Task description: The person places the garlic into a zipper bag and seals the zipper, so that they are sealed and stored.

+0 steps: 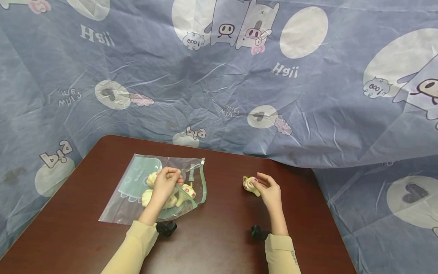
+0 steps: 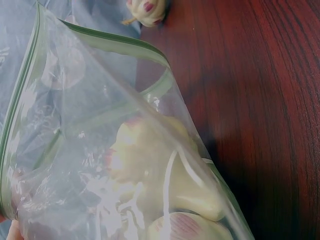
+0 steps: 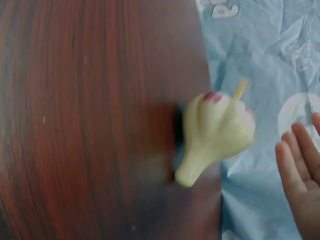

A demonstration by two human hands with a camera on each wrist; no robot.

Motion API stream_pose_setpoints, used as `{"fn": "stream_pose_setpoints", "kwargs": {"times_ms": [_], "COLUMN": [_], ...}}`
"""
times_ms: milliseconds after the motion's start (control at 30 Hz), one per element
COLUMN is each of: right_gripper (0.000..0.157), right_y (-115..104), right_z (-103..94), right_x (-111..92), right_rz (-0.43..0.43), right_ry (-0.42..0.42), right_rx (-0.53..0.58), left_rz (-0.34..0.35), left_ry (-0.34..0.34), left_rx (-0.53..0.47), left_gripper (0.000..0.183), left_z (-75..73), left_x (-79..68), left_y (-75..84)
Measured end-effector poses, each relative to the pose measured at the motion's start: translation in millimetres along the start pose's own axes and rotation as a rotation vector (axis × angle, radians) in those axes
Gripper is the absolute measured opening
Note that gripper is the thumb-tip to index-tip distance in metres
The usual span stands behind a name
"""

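A clear zip bag (image 1: 123, 207) with a green-edged mouth lies on the left of the table, several pale garlic bulbs (image 2: 150, 155) inside it. My left hand (image 1: 167, 182) pinches the bag's film near the mouth, which gapes toward the right. One more garlic bulb (image 3: 215, 130), yellowish with purple patches and a long stem, lies on the table at the right. Beside it is my right hand (image 1: 270, 188), its fingers (image 3: 295, 155) extended and apart from the bulb in the right wrist view. The right thumb overlaps the bulb in the head view.
The dark red-brown wooden table (image 1: 219, 228) carries everything. A blue-grey printed cloth (image 1: 205, 76) hangs behind and around it, overlapping the far right edge. Black wrist cameras (image 1: 166, 228) sit at both yellow cuffs.
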State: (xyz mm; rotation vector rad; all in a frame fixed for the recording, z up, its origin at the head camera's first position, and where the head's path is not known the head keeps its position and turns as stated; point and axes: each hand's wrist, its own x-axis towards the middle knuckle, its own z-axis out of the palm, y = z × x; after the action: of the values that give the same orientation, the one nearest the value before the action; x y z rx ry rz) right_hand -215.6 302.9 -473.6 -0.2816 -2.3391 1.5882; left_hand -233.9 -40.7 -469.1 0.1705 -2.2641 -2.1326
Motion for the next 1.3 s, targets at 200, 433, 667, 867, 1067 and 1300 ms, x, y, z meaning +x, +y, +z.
{"fn": "stream_pose_setpoints", "kwargs": {"times_ms": [200, 433, 667, 867, 1067, 1300], "right_gripper": [0.059, 0.082, 0.090, 0.087, 0.082, 0.078], "right_y": [16.9, 34.1, 41.1, 43.5, 46.1, 49.3], "right_z": [-3.7, 4.0, 13.0, 18.9, 23.2, 25.8], "right_x": [8.4, 11.2, 13.2, 15.7, 18.0, 20.8], "right_rz": [0.042, 0.088, 0.104, 0.099, 0.082, 0.089], "right_ry": [-0.032, -0.112, -0.133, -0.116, -0.085, -0.080], "right_rx": [-0.187, -0.308, -0.330, -0.352, -0.370, -0.389], "left_rz": [-0.009, -0.012, -0.019, -0.021, -0.017, -0.017], "left_ry": [-0.002, 0.000, 0.002, -0.001, -0.004, 0.000], "left_rx": [0.003, 0.010, 0.004, -0.001, -0.011, -0.019], "left_gripper": [0.019, 0.020, 0.019, 0.019, 0.019, 0.019], "left_z": [-0.4, -0.4, -0.1, -0.1, -0.6, -0.9], "left_x": [0.7, 2.0, 1.1, 0.3, 0.7, 0.7], "left_y": [0.6, 0.0, -0.7, -1.7, -2.0, -2.0]}}
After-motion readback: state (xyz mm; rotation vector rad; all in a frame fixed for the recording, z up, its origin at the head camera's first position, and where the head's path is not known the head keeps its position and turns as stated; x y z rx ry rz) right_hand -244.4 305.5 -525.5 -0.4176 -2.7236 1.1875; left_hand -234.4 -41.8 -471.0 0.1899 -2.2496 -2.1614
